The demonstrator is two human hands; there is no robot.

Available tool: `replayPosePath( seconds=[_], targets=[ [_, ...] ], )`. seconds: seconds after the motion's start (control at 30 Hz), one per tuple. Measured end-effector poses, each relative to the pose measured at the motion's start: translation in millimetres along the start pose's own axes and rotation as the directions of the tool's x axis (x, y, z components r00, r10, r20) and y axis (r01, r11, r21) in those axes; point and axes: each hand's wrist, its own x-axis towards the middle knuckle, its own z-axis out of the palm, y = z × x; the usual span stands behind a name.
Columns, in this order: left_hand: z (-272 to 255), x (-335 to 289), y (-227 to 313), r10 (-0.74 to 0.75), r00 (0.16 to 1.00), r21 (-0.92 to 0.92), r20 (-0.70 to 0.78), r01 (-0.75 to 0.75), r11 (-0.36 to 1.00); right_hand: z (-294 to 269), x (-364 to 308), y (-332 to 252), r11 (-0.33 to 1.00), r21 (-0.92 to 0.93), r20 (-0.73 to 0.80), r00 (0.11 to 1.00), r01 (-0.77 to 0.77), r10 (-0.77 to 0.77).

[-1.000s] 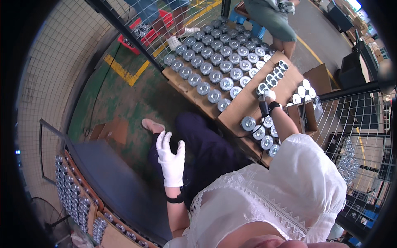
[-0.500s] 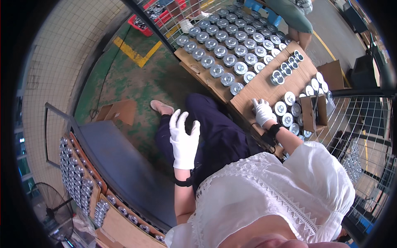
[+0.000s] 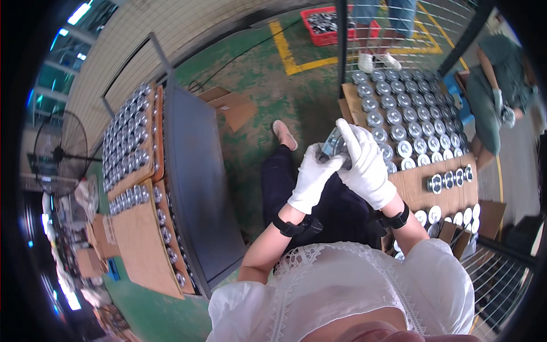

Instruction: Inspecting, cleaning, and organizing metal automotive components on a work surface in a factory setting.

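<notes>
In front of my lap, a silver metal piston [image 3: 334, 143] is held between both hands. My left hand [image 3: 313, 178], in a white glove, is closed on its near left side. My right hand [image 3: 366, 170], gloved too, is wrapped over its right side with the fingers pointing up and away. Much of the piston is hidden by the gloves. To the right, several upright pistons [image 3: 394, 117] stand in rows on a cardboard-covered surface. Several more lie on their sides in a short row [image 3: 449, 180] on a cardboard sheet [image 3: 411, 186].
On the left, a grey cabinet side [image 3: 199, 188] stands beside cardboard layers bearing several pistons [image 3: 128, 142]. A cardboard box [image 3: 231, 108] lies on the green floor. A red crate [image 3: 325, 37] is at the back, near wire mesh. A co-worker [image 3: 496, 97] is at far right.
The view has swung left. My right hand has left the cardboard and my left hand has come across from its raised, empty pose; both now hold a piston in front of me.
</notes>
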Motion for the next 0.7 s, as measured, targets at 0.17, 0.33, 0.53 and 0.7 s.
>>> replayPosePath(
  seconds=[0.17, 0.33, 0.53, 0.7],
  targets=[
    [-33, -17, 32, 0.028, 0.998, -0.507, 0.059, 0.006, 0.862, 7, 15, -18, 0.956, 0.280, 0.017, 0.996, -0.091, 0.090],
    [-51, -20, 37, 0.085, 0.994, -0.649, -0.065, -0.107, 0.753, 33, -6, -17, 0.689, 0.618, 0.200, 0.924, -0.377, 0.327],
    [-44, -24, 46, 0.280, 0.955, 0.000, -0.103, -0.281, 0.960, 60, -19, -12, -0.299, 0.785, 0.619, 0.709, -0.543, 0.337],
    [-23, -29, 54, 0.719, 0.681, 0.619, 0.134, -0.625, 0.476, 72, -22, -6, -0.832, 0.462, 0.760, 0.620, -0.308, 0.192]
  ],
)
